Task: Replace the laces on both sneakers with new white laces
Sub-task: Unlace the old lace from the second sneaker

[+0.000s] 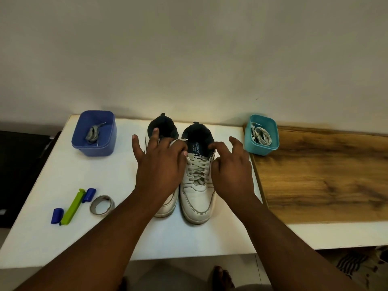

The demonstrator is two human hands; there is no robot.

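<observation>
- Blue tub (94, 133), beyond and outward of the left hand (161, 162), holds a grey lace (92, 133).
- Teal tub (262, 134), just beyond the right hand (231, 166), holds coiled white laces (261, 136).
- Left hand lies spread over the left sneaker (165, 203), thumb and forefinger pinching the right sneaker's (197, 196) lace end (181, 140).
- Right hand, loosely curled, touches that sneaker's collar on the bench (105, 227).

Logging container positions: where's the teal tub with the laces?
In the head view the teal tub stands at the table's far right corner by the wall, beside the right sneaker, just beyond the right hand.
</observation>
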